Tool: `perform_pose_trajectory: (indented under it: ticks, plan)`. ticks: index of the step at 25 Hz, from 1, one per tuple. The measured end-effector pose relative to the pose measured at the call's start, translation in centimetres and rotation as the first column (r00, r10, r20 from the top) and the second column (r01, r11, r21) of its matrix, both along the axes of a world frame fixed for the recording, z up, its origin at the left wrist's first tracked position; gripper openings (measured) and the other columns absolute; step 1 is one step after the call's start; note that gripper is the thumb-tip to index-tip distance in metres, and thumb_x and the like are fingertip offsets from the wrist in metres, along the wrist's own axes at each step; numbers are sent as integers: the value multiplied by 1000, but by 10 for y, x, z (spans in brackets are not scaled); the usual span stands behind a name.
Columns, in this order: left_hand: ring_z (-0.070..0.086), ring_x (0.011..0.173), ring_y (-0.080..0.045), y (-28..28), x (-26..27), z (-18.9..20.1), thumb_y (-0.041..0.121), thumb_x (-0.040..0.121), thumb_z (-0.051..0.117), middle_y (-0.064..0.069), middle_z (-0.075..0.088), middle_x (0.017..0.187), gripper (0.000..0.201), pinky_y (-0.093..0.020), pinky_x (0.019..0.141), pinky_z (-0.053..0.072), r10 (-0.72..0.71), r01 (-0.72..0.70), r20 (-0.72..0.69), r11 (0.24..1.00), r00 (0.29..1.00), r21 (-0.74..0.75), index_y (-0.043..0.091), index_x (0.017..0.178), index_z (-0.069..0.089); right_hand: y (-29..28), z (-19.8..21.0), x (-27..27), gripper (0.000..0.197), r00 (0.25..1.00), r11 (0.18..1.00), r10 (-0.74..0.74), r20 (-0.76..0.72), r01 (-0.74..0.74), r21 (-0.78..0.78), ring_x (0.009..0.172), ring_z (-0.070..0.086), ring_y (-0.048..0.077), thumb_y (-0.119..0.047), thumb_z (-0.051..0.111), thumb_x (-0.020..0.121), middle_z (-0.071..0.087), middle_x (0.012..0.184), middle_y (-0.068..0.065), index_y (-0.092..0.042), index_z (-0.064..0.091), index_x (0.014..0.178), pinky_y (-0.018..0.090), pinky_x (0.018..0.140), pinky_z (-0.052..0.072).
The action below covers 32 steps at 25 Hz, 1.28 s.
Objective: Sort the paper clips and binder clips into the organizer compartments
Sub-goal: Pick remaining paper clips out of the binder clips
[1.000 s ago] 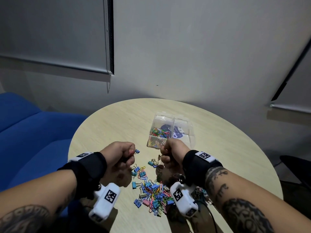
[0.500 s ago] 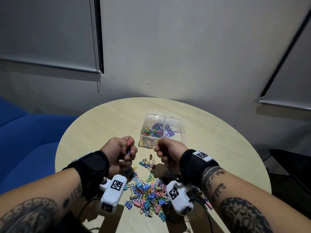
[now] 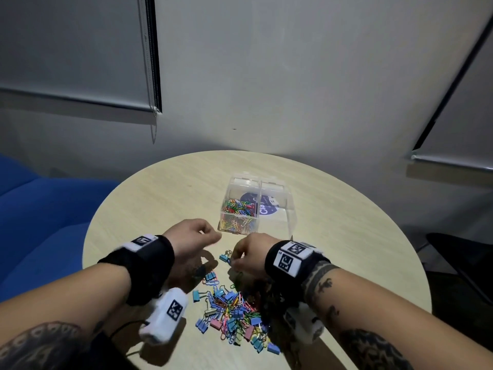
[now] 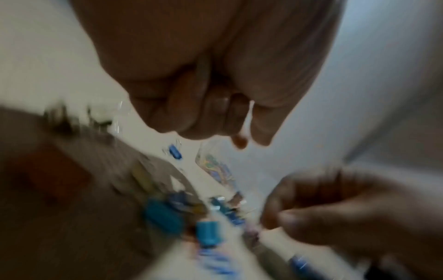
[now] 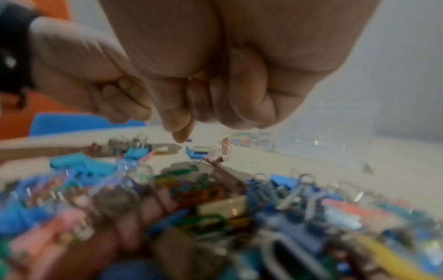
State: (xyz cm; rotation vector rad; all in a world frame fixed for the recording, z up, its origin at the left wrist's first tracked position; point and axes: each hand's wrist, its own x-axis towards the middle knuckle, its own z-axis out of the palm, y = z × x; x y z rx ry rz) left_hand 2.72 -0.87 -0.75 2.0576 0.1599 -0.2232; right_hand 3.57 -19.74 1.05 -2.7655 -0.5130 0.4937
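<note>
A round wooden bench [image 3: 333, 236] carries a clear organizer [image 3: 289, 206] near its middle. The organizer's left compartment holds a heap of coloured paper clips [image 3: 238, 209]; the right compartment shows only a dark round label through its wall.

Nearer the person lies a loose pile [image 3: 232, 313] of mixed paper clips and binder clips in blue, pink, green and yellow. A few blue binder clips lie apart from it at its far edge.

The left hand [image 3: 192, 239] hangs above the bench just beside the organizer's near left corner, its fingers curled in with thumb and forefinger tips brought together. Both the head view and the blurred left wrist view leave it unclear whether anything is pinched there, so I cannot tell if it holds a clip.

The right hand [image 3: 249, 252] is lower, at the far edge of the pile, fingers curled downward with the tips at a small blue binder clip [image 3: 224, 258]. The right wrist view is smeared, and whether the fingers actually grip that clip cannot be told.

Both wrists wear black bands with white camera units.
</note>
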Motion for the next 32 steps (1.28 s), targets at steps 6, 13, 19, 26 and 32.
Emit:
perform_pose_trajectory:
  ticks: [6,13,19,26,32]
  plan:
    - [67,77,-11,-14,2,5,48,70,77,6,73,83,29,-24,68,55,-202,207,-89,695,975,689,24,87,79,-5,-6,1,19,983,968,181,29,-172,-184,90,68,16,-30,79,79,74,101,-10,-37,79,97,24,74,51]
    - [64,75,-25,-39,3,6,26,81,68,-7,67,87,18,-28,66,51,-224,221,-120,507,967,833,12,92,72,0,-13,-4,22,979,935,189,75,-156,-319,86,68,28,-36,63,88,73,95,3,-22,75,99,37,79,59]
    - [62,80,-27,-31,4,4,30,91,52,-9,62,83,24,-28,67,46,-217,286,-195,568,957,772,9,90,65,-9,9,0,21,993,994,-103,-50,102,-26,84,56,24,-25,47,96,67,101,11,-16,58,80,26,67,42]
    - [34,38,-16,-23,13,30,18,91,42,-1,57,55,26,-17,43,23,79,-115,-218,981,973,-154,11,67,50,-19,21,4,26,674,336,-269,-688,735,589,41,19,12,-22,39,85,32,50,-3,-24,35,59,16,42,13]
    - [32,39,-11,-21,36,49,8,94,36,-2,45,55,19,-12,34,18,86,-205,-321,912,943,-357,13,85,52,-26,32,15,10,664,183,-183,-725,747,639,42,27,9,-11,40,93,45,56,1,-14,45,86,16,31,17]
